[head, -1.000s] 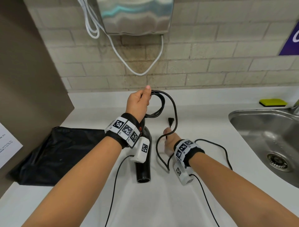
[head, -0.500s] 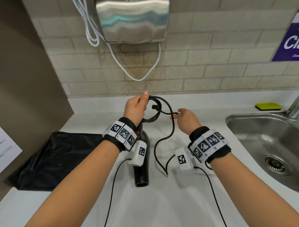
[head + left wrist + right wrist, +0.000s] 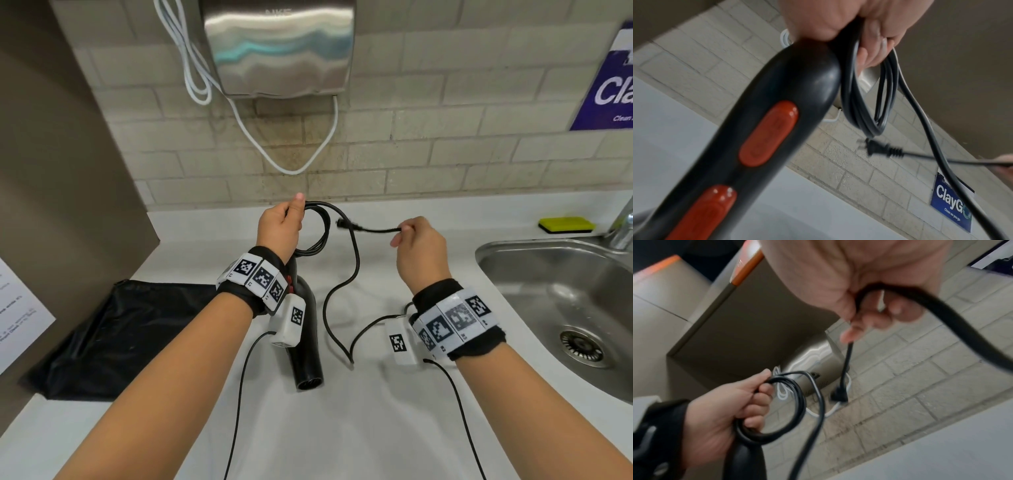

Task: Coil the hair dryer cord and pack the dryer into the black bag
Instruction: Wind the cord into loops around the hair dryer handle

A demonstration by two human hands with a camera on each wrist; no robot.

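Observation:
A black hair dryer (image 3: 306,346) with orange buttons (image 3: 768,133) hangs nozzle-down over the white counter. My left hand (image 3: 281,226) grips the top of its handle together with several coiled loops of black cord (image 3: 318,228). My right hand (image 3: 416,240) pinches the cord just behind the plug (image 3: 343,223), which points left toward the coil. A slack loop of cord (image 3: 337,308) droops between the hands to the counter. The black bag (image 3: 113,339) lies flat at the left.
A steel sink (image 3: 561,308) with a tap is at the right, a yellow sponge (image 3: 567,224) behind it. A metal hand dryer (image 3: 279,48) with white cable hangs on the brick wall. A brown panel (image 3: 61,171) borders the counter's left side.
My right hand rose from the counter with the plug end of the cord and now holds it level beside the coil. The left hand kept its grip on coil and handle.

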